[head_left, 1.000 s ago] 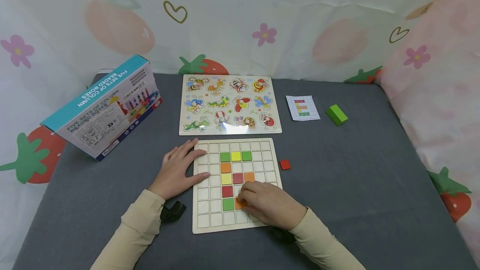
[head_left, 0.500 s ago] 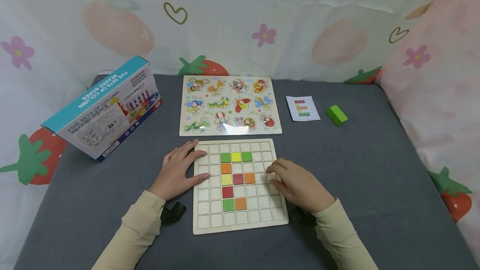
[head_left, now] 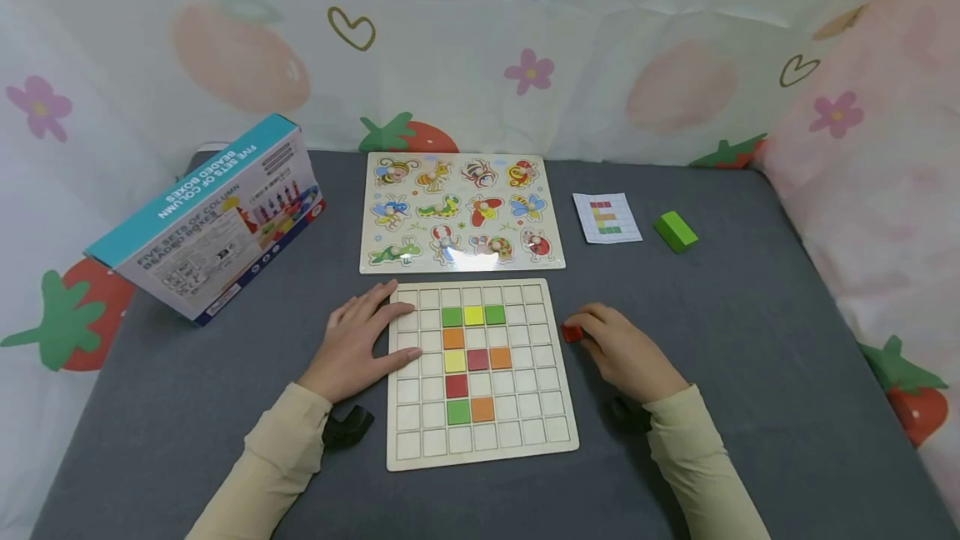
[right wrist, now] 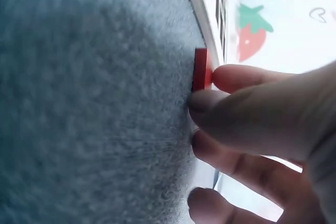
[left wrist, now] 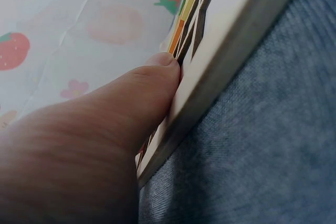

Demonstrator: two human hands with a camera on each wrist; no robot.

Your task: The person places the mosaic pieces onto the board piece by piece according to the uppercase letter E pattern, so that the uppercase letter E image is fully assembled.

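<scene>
A wooden grid board (head_left: 525,423) lies on the table with green, yellow, orange and red square tiles in some cells. My left hand (head_left: 352,348) rests on its left edge, fingers spread; in the left wrist view the thumb (left wrist: 142,85) presses on the board's rim. Just right of the board, my right hand (head_left: 626,352) pinches a red tile (head_left: 572,333) between thumb and index finger. The right wrist view has this red tile (right wrist: 200,69) low at the tabletop, partly covered by the thumb (right wrist: 236,116). The other fingers are bent and hold nothing.
Behind the grid board lies an insect puzzle board (head_left: 461,211). A small pattern card (head_left: 607,217) and a green block (head_left: 676,232) are at the back right. A blue and white box (head_left: 217,223) stands at the left. A printed cloth hangs behind the grey table.
My right hand has left the orange tile in the lower part of the board, moved right off the board, and taken hold of the loose red tile. The left hand has stayed put.
</scene>
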